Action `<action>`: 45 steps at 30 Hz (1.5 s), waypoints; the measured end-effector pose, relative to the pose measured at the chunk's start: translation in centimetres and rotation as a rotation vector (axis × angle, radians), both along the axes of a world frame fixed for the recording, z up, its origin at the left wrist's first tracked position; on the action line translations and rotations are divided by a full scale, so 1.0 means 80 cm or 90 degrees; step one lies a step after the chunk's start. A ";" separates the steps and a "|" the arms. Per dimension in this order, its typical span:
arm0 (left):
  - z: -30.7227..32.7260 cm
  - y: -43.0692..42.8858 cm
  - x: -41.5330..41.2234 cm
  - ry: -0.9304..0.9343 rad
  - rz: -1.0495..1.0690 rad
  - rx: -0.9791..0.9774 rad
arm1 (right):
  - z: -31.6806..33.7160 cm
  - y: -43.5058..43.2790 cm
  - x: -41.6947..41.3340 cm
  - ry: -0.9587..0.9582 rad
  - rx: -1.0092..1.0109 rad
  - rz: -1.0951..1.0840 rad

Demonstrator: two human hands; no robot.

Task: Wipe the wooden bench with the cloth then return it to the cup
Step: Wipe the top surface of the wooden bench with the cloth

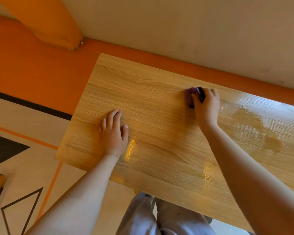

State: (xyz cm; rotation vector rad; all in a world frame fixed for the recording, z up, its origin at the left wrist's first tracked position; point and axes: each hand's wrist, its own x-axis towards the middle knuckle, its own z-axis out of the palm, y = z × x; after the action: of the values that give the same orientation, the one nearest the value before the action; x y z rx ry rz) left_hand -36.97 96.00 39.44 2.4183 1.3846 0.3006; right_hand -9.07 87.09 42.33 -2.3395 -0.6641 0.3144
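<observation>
Plainly mid-wipe: the wooden bench (159,136) takes up most of the view, glossy toward its right end.
Its near-left part bears the left hand (114,134), fingers straight and flat, likely bracing the person's lean; farther right the right hand (206,107) curls over the purple cloth (192,94), pressing it to the wood to scrub. No cup shows.

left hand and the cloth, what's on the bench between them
Only bare wooden bench between the left hand and the purple cloth, as the head view shows.
</observation>
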 end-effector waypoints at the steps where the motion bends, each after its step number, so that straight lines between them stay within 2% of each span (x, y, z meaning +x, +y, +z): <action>1: -0.001 0.001 0.000 -0.002 0.001 -0.003 | 0.000 0.000 -0.005 0.002 -0.002 -0.019; 3: -0.001 0.000 -0.001 0.003 0.004 -0.002 | -0.002 0.013 -0.041 0.008 0.005 0.026; 6: 0.001 -0.001 -0.002 0.015 0.006 0.002 | -0.003 0.045 -0.119 0.017 0.012 0.219; 8: 0.002 -0.001 -0.001 0.022 0.007 0.002 | -0.002 0.063 -0.137 -0.007 0.004 0.299; 10: 0.001 -0.001 0.000 0.018 0.008 -0.003 | 0.000 0.069 -0.114 0.002 0.017 0.281; 12: 0.001 -0.001 0.000 0.013 0.009 -0.003 | 0.001 0.061 -0.064 0.014 0.039 0.191; 15: 0.000 -0.001 0.000 0.015 0.005 0.008 | -0.001 0.035 0.019 -0.024 0.006 0.023; 18: 0.000 0.000 0.000 0.014 0.010 0.005 | -0.005 0.029 0.035 -0.019 -0.011 -0.069; 20: 0.000 -0.001 -0.001 0.016 0.012 0.006 | -0.009 0.048 0.004 -0.010 0.014 -0.023; 23: 0.001 0.000 0.000 0.023 0.010 0.002 | -0.013 0.087 -0.058 0.000 0.050 0.163; 25: 0.001 0.000 0.000 0.025 0.013 -0.007 | -0.014 0.101 -0.072 -0.016 0.039 0.236; 27: 0.002 0.000 0.001 0.029 0.011 -0.004 | -0.013 0.099 -0.054 -0.025 0.035 0.227; 32: 0.001 -0.001 0.001 0.024 0.010 0.002 | -0.007 0.047 0.045 -0.035 0.023 0.005; 35: 0.000 -0.001 0.001 0.022 0.009 0.005 | -0.008 0.048 0.052 -0.022 0.005 -0.049; 41: 0.001 -0.001 0.000 0.027 0.013 0.006 | -0.005 0.127 -0.013 -0.011 0.027 0.121; 45: 0.001 0.000 0.000 0.035 0.008 0.000 | -0.004 0.110 0.009 0.005 0.030 0.119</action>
State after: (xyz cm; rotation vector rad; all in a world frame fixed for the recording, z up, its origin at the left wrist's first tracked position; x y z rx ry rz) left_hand -36.94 95.99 39.54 2.4360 1.4249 0.2383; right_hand -8.35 95.88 42.03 -2.2356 -0.8783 0.3873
